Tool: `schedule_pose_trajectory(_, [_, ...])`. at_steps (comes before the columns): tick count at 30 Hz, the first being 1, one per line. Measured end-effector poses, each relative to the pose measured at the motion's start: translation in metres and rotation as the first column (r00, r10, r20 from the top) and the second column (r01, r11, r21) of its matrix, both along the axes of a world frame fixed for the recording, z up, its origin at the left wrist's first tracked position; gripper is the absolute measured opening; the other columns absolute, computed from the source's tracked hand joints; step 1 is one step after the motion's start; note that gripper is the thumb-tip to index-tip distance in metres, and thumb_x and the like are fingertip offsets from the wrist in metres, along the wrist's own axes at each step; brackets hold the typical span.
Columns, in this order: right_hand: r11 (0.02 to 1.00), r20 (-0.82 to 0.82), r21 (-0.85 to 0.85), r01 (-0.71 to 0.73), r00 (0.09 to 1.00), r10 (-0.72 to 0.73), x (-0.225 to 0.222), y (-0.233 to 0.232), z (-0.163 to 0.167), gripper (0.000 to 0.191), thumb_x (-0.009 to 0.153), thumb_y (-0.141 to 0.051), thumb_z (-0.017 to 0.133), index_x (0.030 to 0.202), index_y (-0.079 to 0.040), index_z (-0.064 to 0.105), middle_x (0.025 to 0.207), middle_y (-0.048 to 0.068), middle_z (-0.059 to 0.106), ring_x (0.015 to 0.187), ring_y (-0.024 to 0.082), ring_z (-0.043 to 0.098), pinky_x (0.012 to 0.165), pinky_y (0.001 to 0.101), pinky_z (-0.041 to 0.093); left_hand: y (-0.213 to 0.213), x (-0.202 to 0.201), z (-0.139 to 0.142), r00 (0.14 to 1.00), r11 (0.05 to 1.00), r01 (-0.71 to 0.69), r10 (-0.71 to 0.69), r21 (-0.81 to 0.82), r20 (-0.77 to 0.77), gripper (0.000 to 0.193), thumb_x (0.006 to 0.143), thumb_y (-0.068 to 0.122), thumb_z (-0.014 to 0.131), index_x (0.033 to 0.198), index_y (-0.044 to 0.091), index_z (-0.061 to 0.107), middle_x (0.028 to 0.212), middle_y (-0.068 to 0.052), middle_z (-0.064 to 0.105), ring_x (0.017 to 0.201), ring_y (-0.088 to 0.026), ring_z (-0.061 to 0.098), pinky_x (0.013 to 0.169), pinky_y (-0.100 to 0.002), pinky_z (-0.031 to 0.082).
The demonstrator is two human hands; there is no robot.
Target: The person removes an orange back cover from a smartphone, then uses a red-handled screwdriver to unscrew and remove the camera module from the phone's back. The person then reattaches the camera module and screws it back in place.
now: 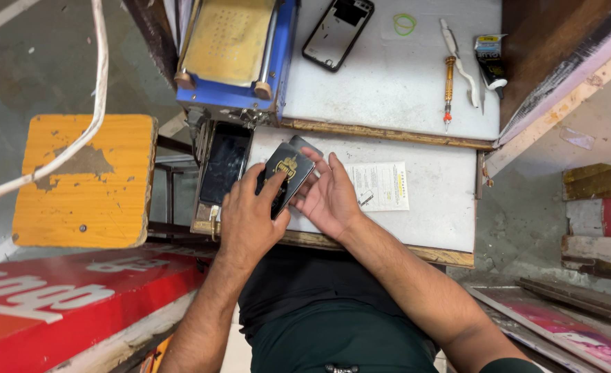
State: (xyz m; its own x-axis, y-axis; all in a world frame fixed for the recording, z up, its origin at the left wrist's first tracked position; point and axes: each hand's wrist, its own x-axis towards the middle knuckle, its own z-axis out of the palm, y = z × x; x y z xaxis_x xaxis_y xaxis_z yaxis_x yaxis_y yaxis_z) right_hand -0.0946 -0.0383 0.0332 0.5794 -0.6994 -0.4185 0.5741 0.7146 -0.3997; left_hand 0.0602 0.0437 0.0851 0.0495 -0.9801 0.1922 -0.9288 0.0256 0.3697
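My left hand (249, 215) and my right hand (328, 198) hold a small black packet with a gold emblem (287, 173) between them, just above the white work board (436, 207). The left thumb presses on the packet's face while the right fingers support it from beneath. A black phone (225, 162) lies face up on the board's left edge, right beside my left hand. A white printed leaflet (381, 186) lies flat to the right of my right hand.
Farther back stand a blue machine with a yellow plate (233, 52), a phone back frame (338, 32), a green rubber band (405, 24), a screwdriver (448, 83), white tweezers (461, 62) and a small tube (488, 59). An orange stool (84, 179) and a red sign (56, 297) are at left.
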Motion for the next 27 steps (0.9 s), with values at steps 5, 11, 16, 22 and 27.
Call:
schedule_pose_trajectory(5, [0.998,0.012,-0.063,0.03,1.0,-0.029,-0.006,0.003,0.0,0.057,0.108,-0.053,0.027,0.149,-0.016,0.042,0.136,0.016,0.054,0.124,0.028,0.056,0.102,0.0455,0.051,0.004,0.006,-0.012,0.909,0.997,0.009,-0.04,-0.077,-0.416,0.06,0.082,0.017,0.079,0.138,0.01,0.061,0.141,-0.018,0.057,0.128,-0.036,0.061,0.104,-0.049,0.051])
schedule_pose_trajectory(11, [0.992,-0.035,-0.119,0.034,0.999,-0.038,-0.007,-0.001,0.003,0.05,0.109,-0.043,0.034,0.142,-0.006,0.043,0.132,0.017,0.056,0.122,0.027,0.059,0.106,0.0439,0.052,0.0,0.019,-0.039,-0.066,0.991,0.093,0.105,0.098,-0.992,0.068,0.09,0.012,0.071,0.151,0.0,0.043,0.134,-0.021,0.06,0.117,-0.029,0.065,0.092,-0.041,0.058])
schedule_pose_trajectory(16, [0.965,-0.235,-0.259,-0.035,0.972,-0.028,-0.01,-0.003,0.008,0.041,0.108,-0.03,0.036,0.139,-0.005,0.045,0.128,0.015,0.059,0.12,0.023,0.06,0.104,0.0404,0.053,0.002,0.026,-0.045,-0.38,0.984,0.176,0.101,0.035,-0.919,0.073,0.095,0.021,0.069,0.155,0.001,0.034,0.132,-0.024,0.062,0.113,-0.036,0.069,0.086,-0.048,0.063])
schedule_pose_trajectory(22, [0.925,-0.247,-0.378,-0.031,0.966,-0.069,-0.012,-0.001,0.009,0.032,0.106,-0.017,0.045,0.134,-0.003,0.049,0.126,0.015,0.061,0.116,0.022,0.061,0.101,0.0389,0.054,0.004,0.024,-0.04,-0.502,0.967,0.247,0.08,-0.054,-0.861,0.081,0.097,0.03,0.07,0.162,0.006,0.029,0.138,-0.025,0.059,0.114,-0.04,0.068,0.085,-0.05,0.063])
schedule_pose_trajectory(27, [0.911,-0.273,-0.412,-0.032,0.958,-0.09,-0.014,-0.001,0.007,0.029,0.106,-0.016,0.047,0.132,-0.002,0.05,0.125,0.014,0.06,0.115,0.021,0.061,0.101,0.0386,0.054,0.003,0.023,-0.042,-0.554,0.96,0.268,0.086,-0.079,-0.828,0.08,0.098,0.032,0.069,0.163,0.009,0.027,0.14,-0.025,0.058,0.113,-0.041,0.068,0.084,-0.05,0.063])
